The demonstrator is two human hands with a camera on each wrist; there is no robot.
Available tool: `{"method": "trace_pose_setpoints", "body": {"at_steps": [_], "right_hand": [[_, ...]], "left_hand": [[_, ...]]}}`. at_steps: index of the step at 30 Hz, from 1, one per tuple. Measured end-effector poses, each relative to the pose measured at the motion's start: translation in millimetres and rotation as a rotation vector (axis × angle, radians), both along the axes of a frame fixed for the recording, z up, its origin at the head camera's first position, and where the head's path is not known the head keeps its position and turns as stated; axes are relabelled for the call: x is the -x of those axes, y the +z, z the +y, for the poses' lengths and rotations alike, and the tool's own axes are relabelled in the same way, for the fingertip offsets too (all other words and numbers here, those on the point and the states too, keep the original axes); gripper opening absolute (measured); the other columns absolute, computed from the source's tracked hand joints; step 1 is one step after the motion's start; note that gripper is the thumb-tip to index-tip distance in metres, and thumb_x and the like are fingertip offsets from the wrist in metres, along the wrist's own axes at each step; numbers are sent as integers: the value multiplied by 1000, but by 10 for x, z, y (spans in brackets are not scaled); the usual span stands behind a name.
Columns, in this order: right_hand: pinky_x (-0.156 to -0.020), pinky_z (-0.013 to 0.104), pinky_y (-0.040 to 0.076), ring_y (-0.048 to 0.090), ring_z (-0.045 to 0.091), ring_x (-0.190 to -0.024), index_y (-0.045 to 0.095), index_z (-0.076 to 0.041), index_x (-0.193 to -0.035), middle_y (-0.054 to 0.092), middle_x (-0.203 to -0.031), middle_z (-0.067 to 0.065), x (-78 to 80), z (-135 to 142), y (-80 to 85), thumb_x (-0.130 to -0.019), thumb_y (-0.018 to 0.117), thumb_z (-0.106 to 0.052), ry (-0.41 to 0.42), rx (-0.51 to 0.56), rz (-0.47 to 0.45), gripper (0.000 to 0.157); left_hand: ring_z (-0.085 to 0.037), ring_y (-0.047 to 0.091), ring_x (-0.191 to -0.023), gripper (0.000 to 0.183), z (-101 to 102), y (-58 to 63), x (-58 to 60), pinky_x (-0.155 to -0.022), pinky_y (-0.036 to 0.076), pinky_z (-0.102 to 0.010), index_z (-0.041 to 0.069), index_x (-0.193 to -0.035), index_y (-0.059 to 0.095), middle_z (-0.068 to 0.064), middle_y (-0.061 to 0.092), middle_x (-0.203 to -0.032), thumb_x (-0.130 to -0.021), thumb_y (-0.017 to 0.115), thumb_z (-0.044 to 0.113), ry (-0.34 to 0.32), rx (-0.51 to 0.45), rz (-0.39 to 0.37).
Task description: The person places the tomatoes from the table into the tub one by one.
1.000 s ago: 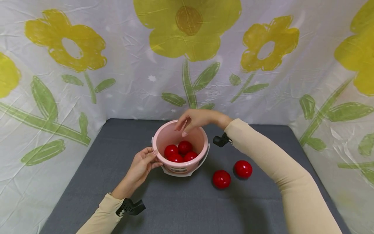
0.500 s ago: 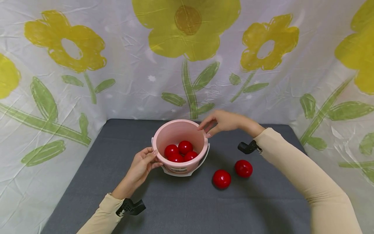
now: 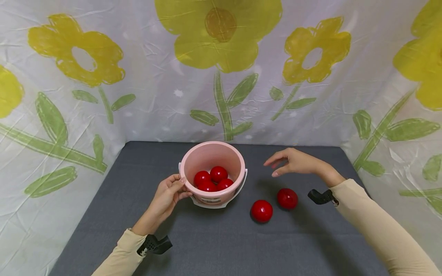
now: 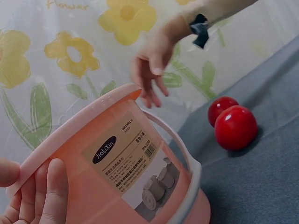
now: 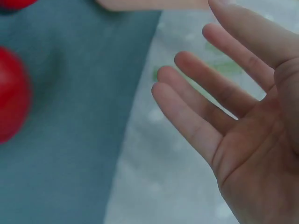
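A pink plastic bucket [image 3: 221, 199] with a white handle [image 3: 238, 191] stands on the table, and several shiny red balls [image 3: 219, 174] lie at its bottom. My left hand [image 3: 164, 200] grips the bucket's left rim, the thumb on top and the fingers along the outer wall, as the left wrist view also shows. Right of the bucket my right hand [image 3: 296, 162] hovers above the table, fingers loosely spread and nothing in it; its bare palm faces the right wrist camera. Below that hand, two more red balls, a nearer one [image 3: 261, 211] and a farther one [image 3: 287, 198], rest on the cloth.
Dark grey cloth [image 3: 214, 245] covers the table. A white curtain [image 3: 152, 96] printed with yellow flowers hangs behind it and along both sides. Each wrist carries a small black camera mount, such as the right one [image 3: 322, 196].
My right hand has moved from over the bucket's opening out past its right rim, to above the two balls on the table. My left hand and the bucket have stayed in place.
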State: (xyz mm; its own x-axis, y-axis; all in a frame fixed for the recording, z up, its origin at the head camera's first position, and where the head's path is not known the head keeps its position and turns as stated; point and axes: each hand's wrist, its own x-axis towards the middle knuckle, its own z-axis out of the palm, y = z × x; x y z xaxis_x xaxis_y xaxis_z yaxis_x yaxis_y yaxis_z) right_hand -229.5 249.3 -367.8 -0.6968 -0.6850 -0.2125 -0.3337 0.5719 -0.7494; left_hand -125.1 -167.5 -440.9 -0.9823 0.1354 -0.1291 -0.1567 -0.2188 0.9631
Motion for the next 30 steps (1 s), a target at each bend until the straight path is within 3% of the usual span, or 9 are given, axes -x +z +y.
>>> {"method": "trace_pose_setpoints", "body": {"at_steps": [9, 15, 18, 24, 30], "right_hand": [[-87, 26, 57, 61, 37, -120, 68, -16, -124, 65, -131, 12, -175, 365, -437, -82, 80, -32, -95, -61, 17, 47], [-96, 51, 54, 62, 35, -117, 67, -7, -126, 67, -128, 14, -275, 464, -686, -83, 79, -31, -73, -64, 50, 51], [-98, 57, 51, 61, 36, -119, 66, -6, -126, 67, -128, 14, -313, 495, -794, -83, 79, -31, -67, -59, 50, 51], [-96, 41, 54, 59, 33, -121, 67, -10, -125, 66, -129, 12, -358, 548, -967, -82, 80, -32, -78, -70, 41, 50], [-91, 27, 55, 59, 32, -121, 66, -8, -126, 65, -131, 15, -371, 572, -1034, -82, 80, -29, -93, -32, 2, 51]], "left_hand": [[-9, 65, -75, 38, 2, 4, -2, -74, 62, -23, -12, -128, 36, 2, 63, -90, -102, 51, 12, 3, -3, 0], [-10, 65, -75, 39, 1, 5, -7, -74, 62, -24, -12, -128, 36, -2, 63, -93, -102, 52, 12, 7, -6, 0], [-10, 65, -75, 39, 3, 4, -7, -75, 62, -24, -13, -128, 35, 0, 63, -92, -102, 52, 12, 5, -6, -3], [-10, 65, -75, 39, 7, 6, -4, -74, 62, -23, -12, -128, 35, 2, 63, -90, -103, 51, 12, 7, -4, -7], [-10, 65, -75, 39, 8, 11, -4, -74, 62, -23, -13, -129, 34, 1, 63, -91, -103, 50, 11, 6, -7, -3]]}}
